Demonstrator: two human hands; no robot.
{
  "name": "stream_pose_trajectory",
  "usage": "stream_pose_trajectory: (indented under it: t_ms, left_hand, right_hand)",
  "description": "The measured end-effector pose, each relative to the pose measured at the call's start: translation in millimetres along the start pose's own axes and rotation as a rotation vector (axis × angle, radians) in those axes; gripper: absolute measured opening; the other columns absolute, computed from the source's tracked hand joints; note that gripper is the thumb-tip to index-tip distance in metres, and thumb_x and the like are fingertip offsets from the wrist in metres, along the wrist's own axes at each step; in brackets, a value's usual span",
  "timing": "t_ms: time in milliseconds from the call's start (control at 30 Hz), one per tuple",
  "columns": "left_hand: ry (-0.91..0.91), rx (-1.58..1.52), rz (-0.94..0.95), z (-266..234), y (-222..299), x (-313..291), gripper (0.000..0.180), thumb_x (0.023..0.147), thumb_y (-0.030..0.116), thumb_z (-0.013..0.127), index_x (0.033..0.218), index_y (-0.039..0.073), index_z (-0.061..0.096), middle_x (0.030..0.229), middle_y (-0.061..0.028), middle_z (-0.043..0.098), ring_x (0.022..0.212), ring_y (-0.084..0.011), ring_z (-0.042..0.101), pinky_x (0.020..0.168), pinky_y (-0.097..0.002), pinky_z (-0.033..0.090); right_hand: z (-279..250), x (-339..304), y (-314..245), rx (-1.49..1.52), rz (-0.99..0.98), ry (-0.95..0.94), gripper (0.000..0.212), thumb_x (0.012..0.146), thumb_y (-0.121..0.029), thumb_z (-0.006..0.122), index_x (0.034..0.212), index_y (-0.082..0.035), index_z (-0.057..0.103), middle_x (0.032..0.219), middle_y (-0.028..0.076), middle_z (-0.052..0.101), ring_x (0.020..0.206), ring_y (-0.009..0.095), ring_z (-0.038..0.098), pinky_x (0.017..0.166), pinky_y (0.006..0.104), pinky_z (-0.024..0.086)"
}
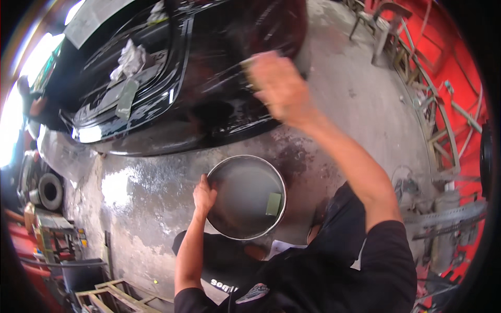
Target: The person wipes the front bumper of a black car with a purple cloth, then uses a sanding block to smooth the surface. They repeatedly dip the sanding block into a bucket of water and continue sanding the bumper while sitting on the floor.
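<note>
the blurred right hand [279, 86], fingers seemingly closed on a small yellowish sanding pad [249, 70], is wet-rubbing the glossy black car panel [209, 68], the left hand [203, 195] gripping the round metal water basin [246, 197] by its rim, so re-wetting the pad likely comes next.

Glossy black panel [209, 78] with pale rags [130, 57]. Silvery basin [246, 197], murky grey water, greenish pad [273, 204]. Grey mottled floor [355, 99]; red wall [454, 57].

One black glossy car body panel [209, 104] is present. Two crumpled white rags [129, 58] lie on it, one large and one smaller near the top edge. One round metal basin [216, 172] holds grey water, with one greenish rectangular pad [273, 204] inside it. Two hands are in view: one left hand [203, 195] at the basin rim and one right hand [279, 86] on the panel. One tyre [50, 191] lies at left.
</note>
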State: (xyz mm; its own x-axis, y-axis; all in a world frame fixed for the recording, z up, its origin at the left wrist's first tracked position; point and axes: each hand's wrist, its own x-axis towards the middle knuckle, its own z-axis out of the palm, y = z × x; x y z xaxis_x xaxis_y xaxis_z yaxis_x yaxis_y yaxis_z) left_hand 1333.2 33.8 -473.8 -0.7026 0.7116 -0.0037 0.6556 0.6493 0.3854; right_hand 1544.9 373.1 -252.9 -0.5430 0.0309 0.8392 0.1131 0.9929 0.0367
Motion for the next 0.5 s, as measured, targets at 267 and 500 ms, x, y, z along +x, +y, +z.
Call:
stream_pose_trajectory:
  t_ms: [267, 500]
  left_hand:
    - [-0.07, -0.009, -0.041, 1, 32, 7, 0.04, 0.094, 0.023, 0.067, 0.126, 0.003, 0.056, 0.113, -0.0281, 0.071, 0.105, -0.0497, 0.068, 0.089, -0.0579, 0.054]
    - [-0.083, 0.007, -0.084, -6, 27, 3, 0.03, 0.094, 0.019, 0.066, 0.117, 0.003, 0.055, 0.109, -0.0271, 0.071, 0.103, -0.0498, 0.068, 0.089, -0.0584, 0.054]
  right_hand:
    - [33, 81, -36, -0.054, -0.158, -0.022, 0.065, 0.097, -0.026, 0.068, 0.15, 0.006, 0.049, 0.158, 0.025, 0.047, 0.149, 0.042, 0.042, 0.123, 0.053, 0.034]
    - [-31, 27, 41, -0.285, -0.151, -0.188, 0.063, 0.095, -0.025, 0.07, 0.148, 0.005, 0.052, 0.158, 0.021, 0.049, 0.15, 0.037, 0.042, 0.125, 0.0518, 0.032]
